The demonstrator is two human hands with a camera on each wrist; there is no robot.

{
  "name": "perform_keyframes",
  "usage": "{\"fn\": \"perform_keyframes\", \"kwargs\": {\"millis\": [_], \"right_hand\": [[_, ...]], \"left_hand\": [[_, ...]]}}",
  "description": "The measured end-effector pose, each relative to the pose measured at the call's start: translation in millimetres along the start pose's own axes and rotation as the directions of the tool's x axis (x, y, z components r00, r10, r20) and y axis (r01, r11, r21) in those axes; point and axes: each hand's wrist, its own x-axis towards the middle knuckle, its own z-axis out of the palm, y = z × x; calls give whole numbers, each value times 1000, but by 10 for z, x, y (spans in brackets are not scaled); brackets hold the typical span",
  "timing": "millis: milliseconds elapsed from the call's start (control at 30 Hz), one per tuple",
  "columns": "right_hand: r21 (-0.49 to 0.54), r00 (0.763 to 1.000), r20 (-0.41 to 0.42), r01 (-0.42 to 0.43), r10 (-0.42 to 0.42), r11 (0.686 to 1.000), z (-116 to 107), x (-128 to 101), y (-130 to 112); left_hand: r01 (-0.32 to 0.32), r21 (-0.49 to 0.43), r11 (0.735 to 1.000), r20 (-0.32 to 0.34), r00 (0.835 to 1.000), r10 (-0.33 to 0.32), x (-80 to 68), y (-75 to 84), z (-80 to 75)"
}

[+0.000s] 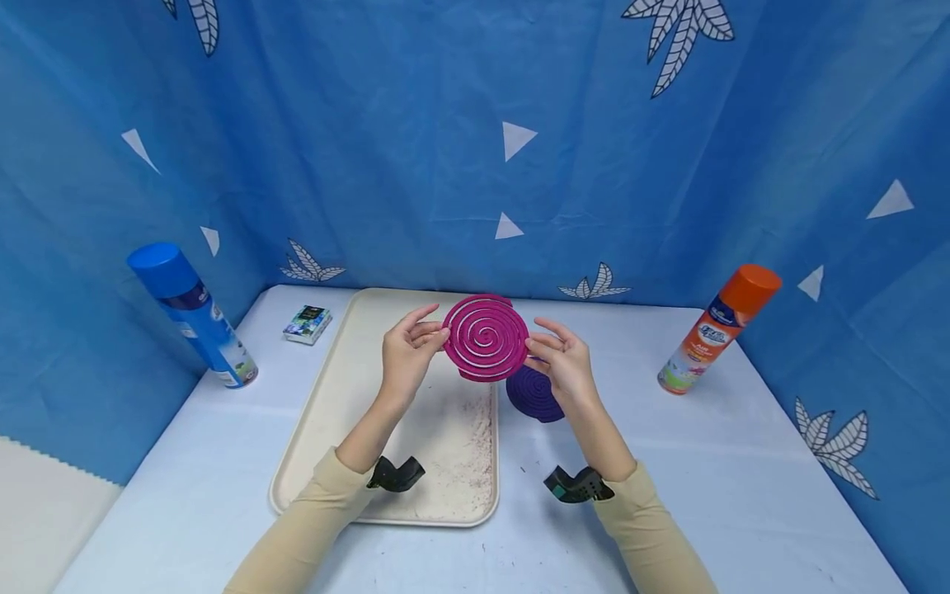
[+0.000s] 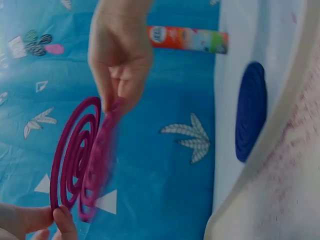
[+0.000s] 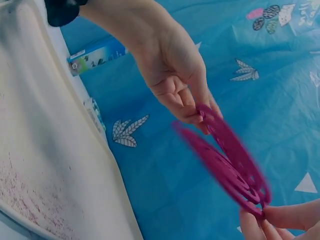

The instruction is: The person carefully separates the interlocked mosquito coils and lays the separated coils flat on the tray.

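Observation:
Above the tray, both hands hold a pair of pink mosquito coils (image 1: 486, 345) by opposite edges. My left hand (image 1: 406, 356) pinches the left rim between thumb and fingers. On the right rim, my right hand (image 1: 568, 368) does the same. From the left wrist view, the pink spirals (image 2: 75, 155) stand partly apart, with a gap between them. The right wrist view shows them splayed too, one spiral (image 3: 235, 147) blurred along its edge. A dark purple mosquito coil (image 1: 533, 396) lies on the table below the right hand, which partly covers it.
A cream tray (image 1: 378, 487) has reddish crumbs along its right side. Left of it are a small patterned box (image 1: 308, 324) and a blue spray can (image 1: 195, 318). An orange-capped spray can (image 1: 716, 330) stands at right. Blue cloth (image 1: 416, 148) hangs behind the table.

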Motion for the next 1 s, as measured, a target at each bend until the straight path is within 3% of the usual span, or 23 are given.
{"fn": "perform_keyframes", "kwargs": {"millis": [100,167,367,500,633,767,900,1000], "right_hand": [[-21,1000,-5,19,-19,1000,-2,11,7],[-27,1000,-22,21,-22,999,0,20,8],[-31,998,-66,-12,10,999,-8,42,2],[-24,998,-66,-26,24,999,-16,46,14],[-8,998,-57,-33,32,999,-5,57,51],[-2,998,-50,-41,41,999,3,62,96],[-3,998,-49,-35,35,999,23,63,122],[-6,999,-44,-32,31,999,42,68,138]], "left_hand": [[135,-107,985,-6,991,-136,28,30,-34],[173,-142,975,-23,984,-178,62,40,-69],[126,-142,982,-171,974,-149,211,7,-271],[150,-115,982,-288,941,-178,337,-68,-453],[219,-79,972,-374,898,-233,448,-196,-597],[273,-59,960,-421,865,-272,514,-372,-704],[297,-41,954,-434,855,-285,576,-567,-822],[299,6,954,-433,861,-267,604,-692,-905]]}}
